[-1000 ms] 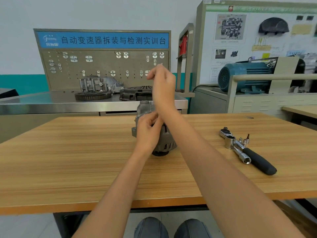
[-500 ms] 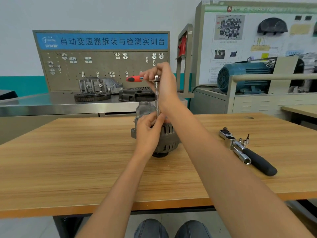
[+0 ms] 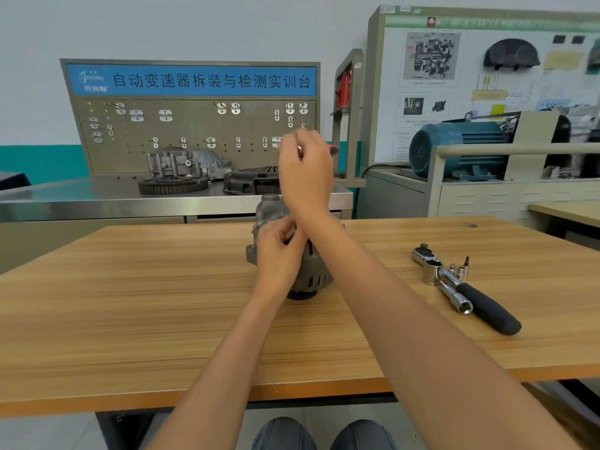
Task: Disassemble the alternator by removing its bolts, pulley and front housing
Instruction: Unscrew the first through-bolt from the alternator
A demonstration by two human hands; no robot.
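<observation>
Here, the table is taken as the landmark. Near its middle, toward the far edge, the alternator is stood on end, its dark pulley end down on the wood. It is steadied by the left hand, whose fingers are curled against the upper housing. Directly above it the right hand is clenched round a red-handled driver; only the handle tip is seen past the knuckles, and the shaft and its seat on a bolt are hidden.

Several slips are judged possible. The alternator could be tipped or twisted on its narrow base if turning force is applied off-axis while only one hand braces it. The bit could be cammed out of a bolt head, since its seating is reached blind behind the wrist, and the left fingers close by could be struck.

To the table's right side a ratchet is laid, with small sockets just beside its head; these could be knocked off.

No containers are seen on the table.
</observation>
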